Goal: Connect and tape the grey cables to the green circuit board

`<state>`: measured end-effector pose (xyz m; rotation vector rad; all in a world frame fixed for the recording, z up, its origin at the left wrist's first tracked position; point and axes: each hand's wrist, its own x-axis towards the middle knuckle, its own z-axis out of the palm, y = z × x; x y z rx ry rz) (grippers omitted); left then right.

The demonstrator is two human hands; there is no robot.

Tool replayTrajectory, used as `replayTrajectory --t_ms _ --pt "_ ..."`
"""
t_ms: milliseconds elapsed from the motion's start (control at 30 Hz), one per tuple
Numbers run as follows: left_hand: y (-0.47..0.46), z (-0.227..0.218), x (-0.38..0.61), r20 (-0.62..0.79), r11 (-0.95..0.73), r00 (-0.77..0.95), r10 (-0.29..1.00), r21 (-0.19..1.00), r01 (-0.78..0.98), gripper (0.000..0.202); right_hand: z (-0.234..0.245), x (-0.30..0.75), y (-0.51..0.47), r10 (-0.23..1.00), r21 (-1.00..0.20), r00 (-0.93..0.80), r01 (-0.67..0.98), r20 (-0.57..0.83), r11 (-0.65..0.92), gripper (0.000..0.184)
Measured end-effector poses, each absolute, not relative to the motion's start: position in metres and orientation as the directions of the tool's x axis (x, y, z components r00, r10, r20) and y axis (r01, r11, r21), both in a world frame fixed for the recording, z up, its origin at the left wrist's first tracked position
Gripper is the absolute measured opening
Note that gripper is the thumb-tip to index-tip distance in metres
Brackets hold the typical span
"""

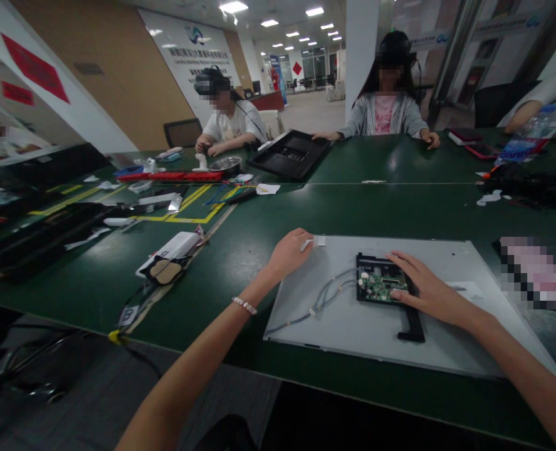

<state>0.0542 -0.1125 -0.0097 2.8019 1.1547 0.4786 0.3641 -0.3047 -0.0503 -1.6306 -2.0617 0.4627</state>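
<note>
A flat grey-white display panel lies on the green table in front of me. At its far left corner my left hand is closed, with a small white strip pinched at the fingertips. My right hand grips the right end of a green circuit board in a black plastic frame, thumb on the near side and fingers along the far edge. A black arm sticks out from the frame toward me. Thin grey cables run from the board's left side across the panel.
To the left lies a white, cable-attached pack. Across the table, a person's hand touches a black display housing; another person sits beside. Red strip, wires and scraps lie at the far left. A pink-and-black item and a plastic bottle are at right.
</note>
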Motion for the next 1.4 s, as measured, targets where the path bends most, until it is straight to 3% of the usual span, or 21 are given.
replayTrajectory --t_ms 400,667,833,1133,1400 --pt "-0.110 0.003 0.068 0.225 -0.763 0.731 0.645 0.251 0.596 0.023 -0.049 0.362 -0.306 0.970 -0.546 -0.184 0.801 0.161 0.243 0.072" --pt "-0.109 -0.003 0.083 0.103 -0.791 0.794 0.600 -0.077 0.607 0.023 -0.048 0.362 -0.306 0.971 -0.539 -0.178 0.808 0.159 0.237 0.073" --pt "-0.109 -0.007 0.087 0.114 -0.771 0.786 0.607 -0.155 0.618 0.025 -0.051 0.364 -0.305 0.971 -0.529 -0.176 0.815 0.163 0.237 0.073" --pt "-0.126 -0.002 0.117 0.197 -0.768 0.761 0.618 -0.058 0.638 0.028 -0.053 0.366 -0.303 0.960 -0.528 -0.200 0.803 0.197 0.276 0.075" --pt "-0.162 -0.003 0.167 0.259 -0.856 0.838 0.480 -0.071 0.512 0.023 -0.051 0.370 -0.298 0.944 -0.536 -0.159 0.790 0.289 0.297 0.069"
